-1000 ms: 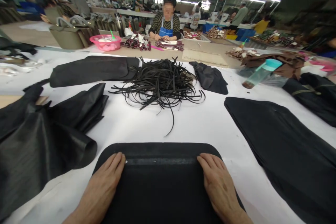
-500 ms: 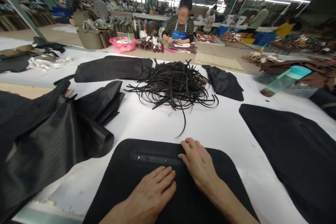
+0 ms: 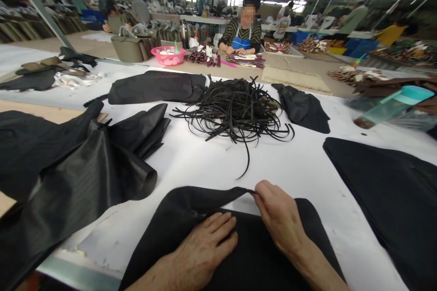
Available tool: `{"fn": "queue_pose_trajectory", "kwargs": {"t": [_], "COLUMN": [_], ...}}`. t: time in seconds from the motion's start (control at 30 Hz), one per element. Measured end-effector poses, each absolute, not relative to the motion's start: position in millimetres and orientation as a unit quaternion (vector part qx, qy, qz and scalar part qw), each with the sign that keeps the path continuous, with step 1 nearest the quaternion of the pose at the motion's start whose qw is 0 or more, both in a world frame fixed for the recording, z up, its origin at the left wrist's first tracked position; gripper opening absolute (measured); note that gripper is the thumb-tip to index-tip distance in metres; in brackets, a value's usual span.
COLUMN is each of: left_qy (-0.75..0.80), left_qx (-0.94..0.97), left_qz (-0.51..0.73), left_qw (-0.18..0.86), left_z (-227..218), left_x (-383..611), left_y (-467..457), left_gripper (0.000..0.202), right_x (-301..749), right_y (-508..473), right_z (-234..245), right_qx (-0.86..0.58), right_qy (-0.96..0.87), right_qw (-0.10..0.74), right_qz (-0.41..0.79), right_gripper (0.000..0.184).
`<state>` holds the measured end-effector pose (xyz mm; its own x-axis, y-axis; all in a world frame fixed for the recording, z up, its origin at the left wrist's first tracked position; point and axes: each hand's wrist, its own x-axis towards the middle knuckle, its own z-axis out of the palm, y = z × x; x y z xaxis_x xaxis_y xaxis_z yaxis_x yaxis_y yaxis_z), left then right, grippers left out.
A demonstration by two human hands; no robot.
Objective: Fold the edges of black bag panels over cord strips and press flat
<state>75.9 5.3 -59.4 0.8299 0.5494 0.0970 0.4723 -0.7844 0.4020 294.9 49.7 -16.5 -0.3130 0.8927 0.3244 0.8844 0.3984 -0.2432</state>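
A black fabric panel [image 3: 266, 254] with rounded corners lies in front of me on the white table. My right hand [image 3: 278, 209] pinches its far edge between thumb and fingers and holds that edge raised. Under the lifted edge a strip of white shows. My left hand [image 3: 208, 245] rests flat on the panel, fingers stretched out and holding nothing. Beyond the hands sits a tangled heap of thin black strips [image 3: 235, 109], one of them curling toward the panel.
Crumpled black material [image 3: 78, 182] lies at the left, and a stack of black panels [image 3: 385, 186] at the right. Farther back are a folded black piece [image 3: 150, 87], a bottle with a turquoise lid [image 3: 392, 107] and a pink basin [image 3: 167, 57]. A co-worker [image 3: 242, 32] sits opposite.
My right hand has closed on the panel's far edge and pulled it up, so the fabric now buckles. The left hand stays flat on the panel. The view has shifted slightly.
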Motion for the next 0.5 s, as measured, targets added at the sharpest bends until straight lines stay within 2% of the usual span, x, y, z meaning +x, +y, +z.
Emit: {"fn": "queue_pose_trajectory", "kwargs": {"t": [0.13, 0.27, 0.33, 0.4, 0.5], "left_qy": [0.300, 0.424, 0.493, 0.508, 0.493], "left_qx": [0.920, 0.814, 0.750, 0.742, 0.779], "left_qz": [0.120, 0.181, 0.186, 0.174, 0.159], "left_qw": [0.223, 0.353, 0.399, 0.402, 0.352], "left_z": [-58.8, -54.4, -51.8, -49.9, -52.0], "left_x": [76.2, 71.6, 69.5, 69.3, 72.9], "left_y": [2.5, 4.7, 7.3, 8.9, 8.0], "left_gripper": [0.061, 0.040, 0.038, 0.044, 0.053], "right_x": [300.2, 300.0, 297.0, 293.8, 291.1], "right_y": [45.5, 40.2, 37.1, 34.5, 32.7], "right_z": [-2.9, 9.9, 16.0, 22.9, 33.8], "right_qx": [-0.525, -0.465, -0.441, -0.421, -0.411], "right_qy": [-0.806, -0.834, -0.840, -0.848, -0.850], "right_qw": [0.265, 0.274, 0.276, 0.267, 0.253], "right_qz": [-0.065, -0.116, -0.152, -0.178, -0.211], "right_gripper": [0.024, 0.023, 0.022, 0.024, 0.027]}}
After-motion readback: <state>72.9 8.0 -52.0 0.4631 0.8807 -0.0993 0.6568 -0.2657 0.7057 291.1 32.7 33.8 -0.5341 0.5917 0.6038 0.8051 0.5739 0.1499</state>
